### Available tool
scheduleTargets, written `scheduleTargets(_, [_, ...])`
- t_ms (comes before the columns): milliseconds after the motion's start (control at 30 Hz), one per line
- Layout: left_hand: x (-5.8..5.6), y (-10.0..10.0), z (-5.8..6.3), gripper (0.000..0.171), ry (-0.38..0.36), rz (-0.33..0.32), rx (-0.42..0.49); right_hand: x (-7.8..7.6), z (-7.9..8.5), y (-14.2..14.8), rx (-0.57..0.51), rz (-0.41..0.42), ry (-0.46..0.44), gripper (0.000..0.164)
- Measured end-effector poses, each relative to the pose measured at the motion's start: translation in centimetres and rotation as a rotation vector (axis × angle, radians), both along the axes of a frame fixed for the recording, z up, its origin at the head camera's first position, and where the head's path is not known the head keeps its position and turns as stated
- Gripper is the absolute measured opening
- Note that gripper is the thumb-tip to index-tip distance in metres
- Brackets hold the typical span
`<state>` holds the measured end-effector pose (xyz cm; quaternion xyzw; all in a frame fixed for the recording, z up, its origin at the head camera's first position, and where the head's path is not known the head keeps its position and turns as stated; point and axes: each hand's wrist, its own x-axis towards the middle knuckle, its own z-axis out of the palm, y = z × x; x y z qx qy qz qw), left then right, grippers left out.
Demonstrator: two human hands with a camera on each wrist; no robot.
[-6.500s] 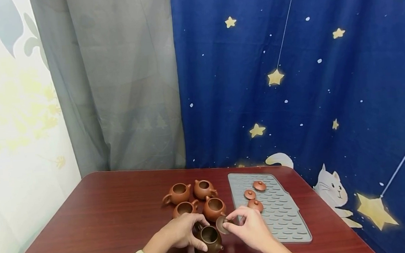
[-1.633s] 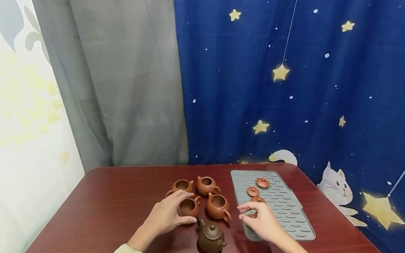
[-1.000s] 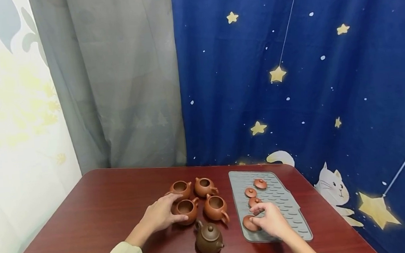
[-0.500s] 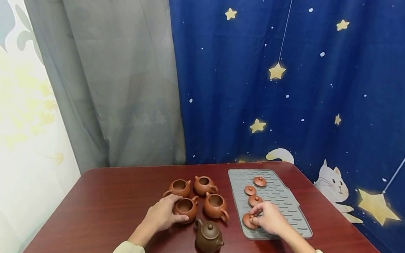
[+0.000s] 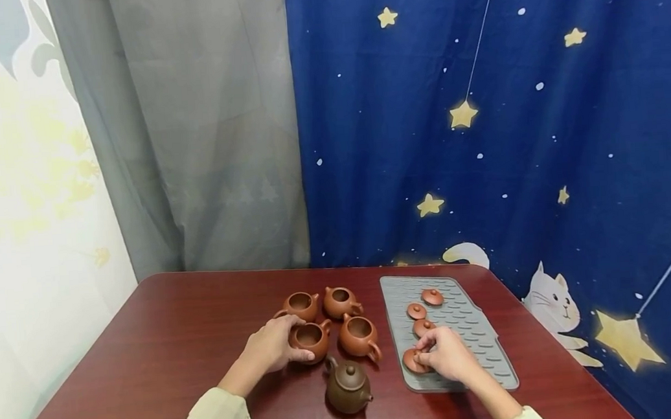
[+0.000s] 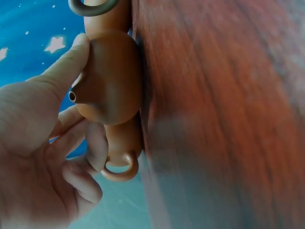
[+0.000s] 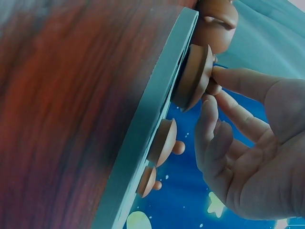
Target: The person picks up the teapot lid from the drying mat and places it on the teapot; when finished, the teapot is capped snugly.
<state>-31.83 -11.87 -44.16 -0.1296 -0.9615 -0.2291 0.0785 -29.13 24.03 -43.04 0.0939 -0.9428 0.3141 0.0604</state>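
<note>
My left hand holds the front-left reddish clay teapot, which has no lid on it. In the left wrist view, thumb and fingers lie on either side of that teapot, its spout toward the camera. With thumb and fingertips, my right hand pinches the knob of a reddish teapot lid at the near end of the grey mat. The right wrist view has this lid right at the mat's surface. A dark brown teapot, its lid on, stands between the hands, nearer the body.
Three more open reddish teapots, at back left, back right and front right, stand close together. Three other lids, far, small and middle, lie on the ridged grey mat.
The dark lid that my right hand held went onto the dark teapot. My left hand left that pot for the front-left reddish one; my right hand moved to the mat and took a lid's knob.
</note>
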Motion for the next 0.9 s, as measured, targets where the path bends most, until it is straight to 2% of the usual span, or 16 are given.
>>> scheduleTargets(267, [0.0, 0.0, 0.1, 0.066, -0.041, 0.016, 0.013, 0.6, 0.3, -1.1, -0.062, -0.041, 0.028, 0.011])
scheduleTargets(433, [-0.1, 0.1, 0.3, 0.067, -0.021, 0.019, -0.007, 0.8, 0.7, -2.2, -0.102, -0.063, 0.115, 0.011])
scheduleTargets(733, [0.0, 0.2, 0.4, 0.067, -0.020, 0.017, -0.020, 1.5, 1.6, -4.2, -0.162, -0.041, 0.122, 0.008])
scheduleTargets(900, [0.0, 0.2, 0.3, 0.065, -0.022, 0.007, -0.014, 1.8, 2.1, -5.2, -0.210, 0.005, 0.115, 0.008])
